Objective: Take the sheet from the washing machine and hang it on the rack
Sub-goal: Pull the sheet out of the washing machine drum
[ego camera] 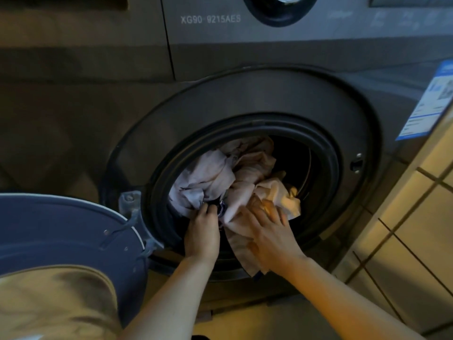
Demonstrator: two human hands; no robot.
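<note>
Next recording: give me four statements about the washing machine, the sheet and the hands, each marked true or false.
1. The washing machine has its door shut. False: the door stands swung open at the left.
2. The left hand and the right hand both touch the sheet. True.
3. The sheet lies wholly inside the drum. False: one part hangs out over the lower edge of the opening.
4. A blue-edged label sits on the machine's front, upper right. True.
</note>
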